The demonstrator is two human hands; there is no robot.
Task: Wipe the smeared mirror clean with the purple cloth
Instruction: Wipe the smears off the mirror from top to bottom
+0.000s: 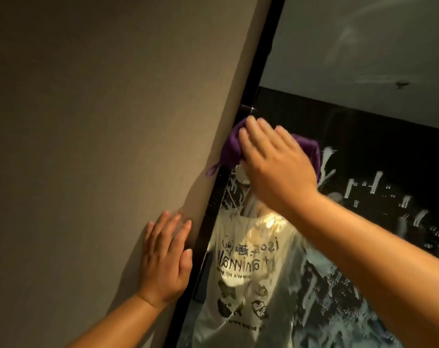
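The mirror (364, 222) fills the right half of the view, framed by a black edge (258, 79). White smears and streaks cover its right and lower glass. My right hand (276, 167) lies flat on the purple cloth (231, 149), pressing it against the glass near the left frame edge. The cloth bunches out to the left of my fingers and above my knuckles; a small loop hangs from it. My left hand (165, 259) rests flat with fingers spread on the beige wall, just left of the frame.
A beige wall (100, 121) takes up the left half. The mirror reflects a person in a white printed T-shirt (251, 272), a dark room and a pale ceiling.
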